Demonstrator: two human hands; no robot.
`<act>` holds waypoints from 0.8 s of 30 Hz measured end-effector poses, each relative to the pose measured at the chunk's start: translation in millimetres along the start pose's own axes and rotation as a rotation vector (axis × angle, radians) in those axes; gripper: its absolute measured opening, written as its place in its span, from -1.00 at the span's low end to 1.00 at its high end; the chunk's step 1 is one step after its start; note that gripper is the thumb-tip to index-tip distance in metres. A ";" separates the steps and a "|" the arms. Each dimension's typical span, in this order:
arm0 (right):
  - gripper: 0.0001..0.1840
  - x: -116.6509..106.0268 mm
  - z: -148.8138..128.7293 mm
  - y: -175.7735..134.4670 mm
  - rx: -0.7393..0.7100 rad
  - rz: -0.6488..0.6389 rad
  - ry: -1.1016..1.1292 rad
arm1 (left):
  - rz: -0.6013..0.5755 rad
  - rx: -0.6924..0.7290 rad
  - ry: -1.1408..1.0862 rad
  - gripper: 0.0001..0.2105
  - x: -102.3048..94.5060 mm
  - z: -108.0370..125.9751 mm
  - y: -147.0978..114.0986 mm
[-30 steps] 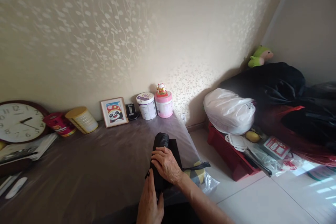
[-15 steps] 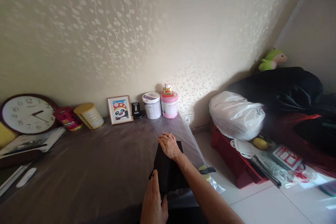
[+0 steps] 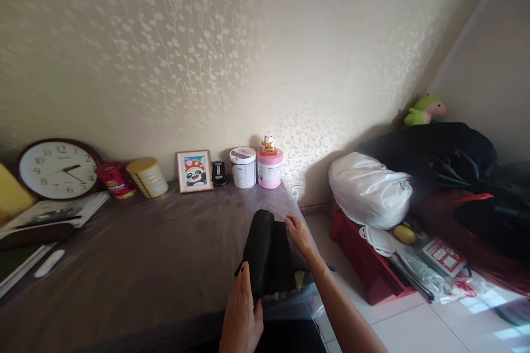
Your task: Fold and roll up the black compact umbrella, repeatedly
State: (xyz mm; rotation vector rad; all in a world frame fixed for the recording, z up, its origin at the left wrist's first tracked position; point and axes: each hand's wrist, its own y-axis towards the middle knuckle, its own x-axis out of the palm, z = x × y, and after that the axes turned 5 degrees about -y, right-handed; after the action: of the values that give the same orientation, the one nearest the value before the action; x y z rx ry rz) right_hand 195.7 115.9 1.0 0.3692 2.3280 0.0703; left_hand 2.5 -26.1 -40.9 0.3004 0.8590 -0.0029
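A black fabric roll (image 3: 259, 248) lies lengthwise on the right part of the covered table, with a flat black flap (image 3: 280, 262) spreading out along its right side. My left hand (image 3: 244, 306) holds the near end of the roll, fingers along its left side and thumb on the right. Beside the flap's far right corner is my right hand (image 3: 298, 234), its fingers curled together. Whether they pinch the flap's edge cannot be made out.
Along the wall stand a clock (image 3: 58, 170), a red can (image 3: 118, 181), a yellow-lidded can (image 3: 148, 178), a panda picture frame (image 3: 194, 171) and two tubs (image 3: 243, 168). A red box (image 3: 364, 256) with a white bag (image 3: 370, 190) stands on the floor at right.
My right hand has lifted off the top of the black roll and moved right to the flap's far corner, its fingers now curled. My left hand keeps its hold. The view has shifted slightly.
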 end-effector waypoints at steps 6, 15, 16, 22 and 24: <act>-0.65 -1.4 1.2 -22.5 0.023 -0.102 0.050 | -0.001 -0.026 -0.037 -0.37 0.7 1.0 0.7; -0.58 4.1 -21.4 -32.9 -0.046 -0.172 -0.012 | 0.039 -0.044 -0.132 -0.38 -10.0 11.4 2.5; -0.58 4.3 -24.3 -33.3 -0.050 -0.188 0.001 | 0.036 -0.035 -0.141 -0.37 -10.3 11.3 2.3; -0.56 8.2 -41.1 -35.3 -0.011 -0.257 0.097 | 0.035 -0.042 -0.122 -0.35 -6.8 7.2 1.7; -0.55 10.7 -45.1 -36.5 0.001 -0.271 0.110 | 0.028 -0.054 -0.111 -0.38 -5.5 6.0 1.8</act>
State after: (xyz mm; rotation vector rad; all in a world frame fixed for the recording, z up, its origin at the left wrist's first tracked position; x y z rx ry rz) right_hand 147.9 86.7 19.7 0.0490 2.4656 -0.0432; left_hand 3.6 -26.5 -32.6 0.2588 0.7436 0.0294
